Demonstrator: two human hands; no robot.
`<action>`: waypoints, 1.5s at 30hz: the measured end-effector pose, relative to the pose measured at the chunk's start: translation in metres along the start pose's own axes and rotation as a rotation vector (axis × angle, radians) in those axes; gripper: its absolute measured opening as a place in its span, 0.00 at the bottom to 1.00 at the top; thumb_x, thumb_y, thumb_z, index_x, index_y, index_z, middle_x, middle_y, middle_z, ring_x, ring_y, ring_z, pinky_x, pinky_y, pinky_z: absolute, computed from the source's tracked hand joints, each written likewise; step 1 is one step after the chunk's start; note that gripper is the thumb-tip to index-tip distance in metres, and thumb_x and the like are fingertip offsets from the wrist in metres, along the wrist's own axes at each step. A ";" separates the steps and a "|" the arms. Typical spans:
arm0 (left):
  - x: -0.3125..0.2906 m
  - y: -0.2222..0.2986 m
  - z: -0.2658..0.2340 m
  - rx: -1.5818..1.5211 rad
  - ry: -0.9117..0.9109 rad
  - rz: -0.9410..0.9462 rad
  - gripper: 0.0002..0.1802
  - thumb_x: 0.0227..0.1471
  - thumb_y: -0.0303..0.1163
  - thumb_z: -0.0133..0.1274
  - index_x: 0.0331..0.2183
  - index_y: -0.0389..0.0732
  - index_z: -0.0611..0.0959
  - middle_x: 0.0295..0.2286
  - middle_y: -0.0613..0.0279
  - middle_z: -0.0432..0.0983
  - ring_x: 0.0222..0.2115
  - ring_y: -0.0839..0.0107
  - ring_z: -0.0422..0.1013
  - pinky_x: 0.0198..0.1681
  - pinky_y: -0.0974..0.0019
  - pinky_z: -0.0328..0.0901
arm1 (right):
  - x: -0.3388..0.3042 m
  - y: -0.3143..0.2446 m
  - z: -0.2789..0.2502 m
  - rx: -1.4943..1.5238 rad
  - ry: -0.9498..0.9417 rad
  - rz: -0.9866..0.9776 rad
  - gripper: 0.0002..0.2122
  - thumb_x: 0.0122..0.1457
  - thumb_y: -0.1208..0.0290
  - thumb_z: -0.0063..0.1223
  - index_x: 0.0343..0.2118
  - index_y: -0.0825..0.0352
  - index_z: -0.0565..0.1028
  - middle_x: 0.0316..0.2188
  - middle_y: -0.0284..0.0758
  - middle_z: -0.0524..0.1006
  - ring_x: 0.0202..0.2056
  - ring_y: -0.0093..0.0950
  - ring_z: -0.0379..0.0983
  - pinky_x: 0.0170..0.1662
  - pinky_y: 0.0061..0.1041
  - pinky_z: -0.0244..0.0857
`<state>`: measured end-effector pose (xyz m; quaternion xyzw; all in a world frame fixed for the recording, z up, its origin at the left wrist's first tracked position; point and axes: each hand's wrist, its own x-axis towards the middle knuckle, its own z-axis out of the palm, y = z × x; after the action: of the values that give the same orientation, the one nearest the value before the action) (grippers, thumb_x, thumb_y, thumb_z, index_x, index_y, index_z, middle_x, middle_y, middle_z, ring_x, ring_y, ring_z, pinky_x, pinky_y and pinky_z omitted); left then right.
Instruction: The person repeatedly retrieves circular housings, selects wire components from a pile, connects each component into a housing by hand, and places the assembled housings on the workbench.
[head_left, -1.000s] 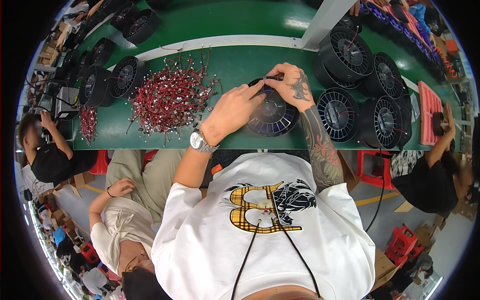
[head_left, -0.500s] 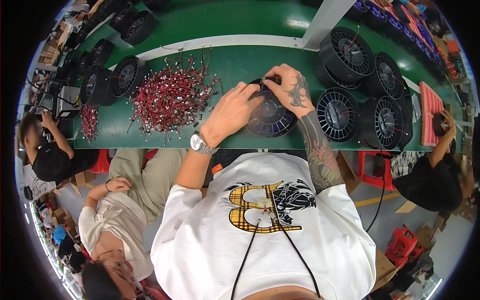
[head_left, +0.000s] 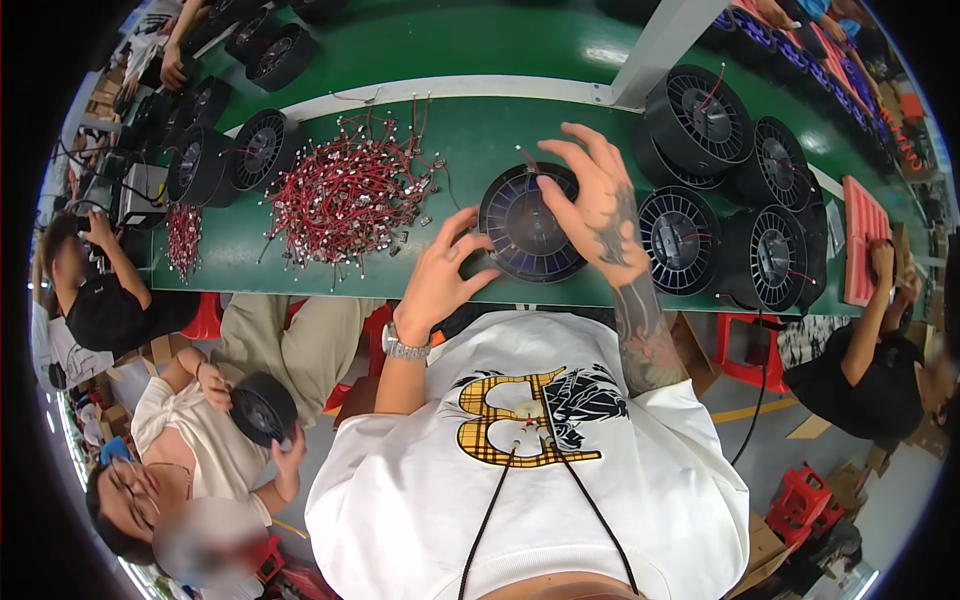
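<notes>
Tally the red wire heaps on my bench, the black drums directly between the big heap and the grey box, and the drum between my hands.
Red wire heaps: 2
Black drums, left: 2
Drum at centre: 1
Total: 5

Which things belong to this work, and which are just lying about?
In the work:
black drum, left hand beside, right hand over its edge
probably red wire heap, similar drums

Seemingly just about:
black cable
red stools

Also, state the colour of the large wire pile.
The large wire pile is mostly red, dotted with white, best seen in head view.
</notes>
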<state>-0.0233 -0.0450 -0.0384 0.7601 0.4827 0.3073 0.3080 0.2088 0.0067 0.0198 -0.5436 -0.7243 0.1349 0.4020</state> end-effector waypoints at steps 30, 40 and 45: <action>0.184 -0.049 -0.087 0.585 -0.280 0.002 0.10 0.45 0.34 0.68 0.32 0.43 0.88 0.33 0.55 0.84 0.37 0.56 0.80 0.43 0.57 0.73 | -0.085 -0.056 -0.077 0.180 -0.227 -0.044 0.18 0.52 0.76 0.66 0.48 0.65 0.81 0.57 0.42 0.73 0.59 0.46 0.68 0.52 0.38 0.70; 0.162 -0.067 -0.077 0.623 -0.472 0.032 0.08 0.44 0.31 0.68 0.29 0.40 0.88 0.28 0.54 0.84 0.32 0.57 0.80 0.38 0.54 0.73 | -0.075 -0.054 -0.062 0.283 -0.329 -0.104 0.17 0.54 0.73 0.66 0.48 0.65 0.80 0.56 0.44 0.74 0.58 0.46 0.69 0.53 0.39 0.70; 0.160 -0.009 -0.085 0.275 -0.368 0.040 0.09 0.46 0.29 0.68 0.31 0.36 0.86 0.26 0.57 0.83 0.29 0.62 0.79 0.35 0.60 0.72 | -0.070 -0.047 -0.056 0.277 -0.299 -0.055 0.17 0.54 0.73 0.65 0.48 0.65 0.80 0.56 0.43 0.74 0.57 0.46 0.69 0.55 0.39 0.69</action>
<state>-0.0380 0.1205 0.0348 0.8475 0.4407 0.1007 0.2783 0.2240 -0.0876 0.0549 -0.4371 -0.7651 0.3011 0.3645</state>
